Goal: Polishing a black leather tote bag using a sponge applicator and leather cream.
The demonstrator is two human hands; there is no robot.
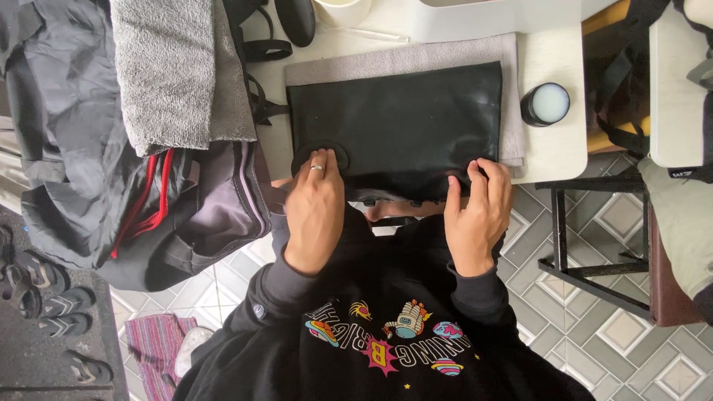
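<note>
At frame centre, both hands, left (315, 204) and right (480, 212), press flat on a black bag (397, 122) overhanging the surface (553, 145); uneven pressure could slide it off.

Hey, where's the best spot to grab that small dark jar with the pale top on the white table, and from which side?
Take the small dark jar around its round side wall, coming from above or from the table's near edge. It stands upright and alone on the white table, right of the black bag, so fingers probably fit around it. The right hand is nearer; both hands now rest on the bag.
</note>
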